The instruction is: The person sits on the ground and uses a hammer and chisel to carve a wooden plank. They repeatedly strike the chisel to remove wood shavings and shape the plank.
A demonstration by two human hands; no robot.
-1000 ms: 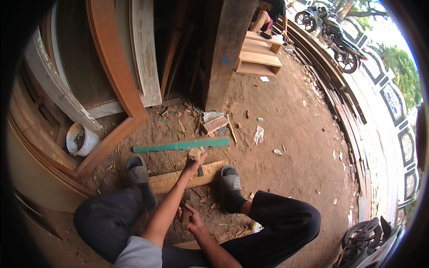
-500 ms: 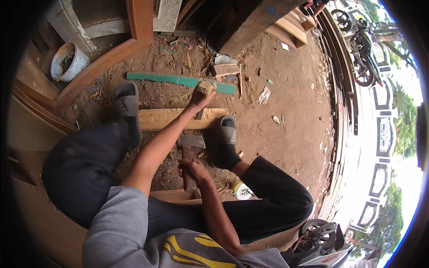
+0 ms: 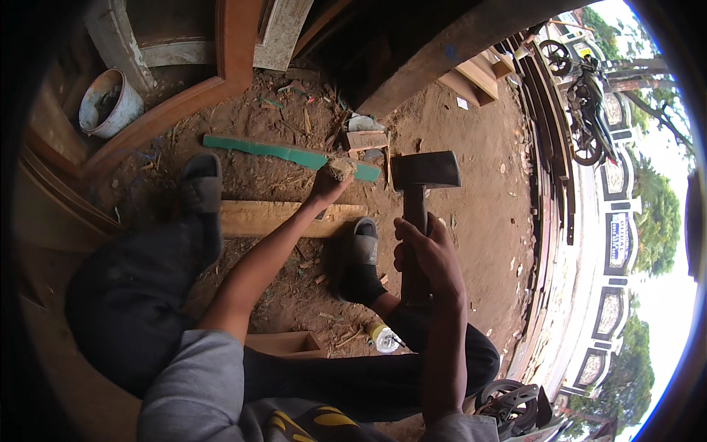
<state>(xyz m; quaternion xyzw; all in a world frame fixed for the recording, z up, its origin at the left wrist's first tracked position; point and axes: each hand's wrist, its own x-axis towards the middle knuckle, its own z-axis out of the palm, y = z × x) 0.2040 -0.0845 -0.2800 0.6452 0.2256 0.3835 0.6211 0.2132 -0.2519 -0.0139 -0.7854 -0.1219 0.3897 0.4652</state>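
Observation:
My left hand (image 3: 331,189) is closed around a chisel (image 3: 340,169), whose frayed, mushroomed top sticks out above the fist. Below the fist a short bit of its dark blade shows over a pale wooden plank (image 3: 272,219); whether the tip bites into the wood is hidden. Raised to the right, my right hand (image 3: 427,254) grips the wooden handle of a hatchet (image 3: 426,171) with a broad dark metal head. The plank lies crosswise on the ground between my sandalled feet. Just beyond it rests a green painted wood strip (image 3: 258,149), partly behind my left hand.
A brown wooden frame (image 3: 166,114) and a whitish bucket (image 3: 110,103) stand at the far left. Near my legs are an open wooden box (image 3: 287,343) and a yellow-and-white container (image 3: 383,337). Wood chips litter the dirt. A thick beam (image 3: 434,55) juts in above; a motorcycle (image 3: 589,110) stands far right.
My right hand has lifted the hatchet from low beside the plank up and to the right. My left hand keeps its hold on the chisel over the plank.

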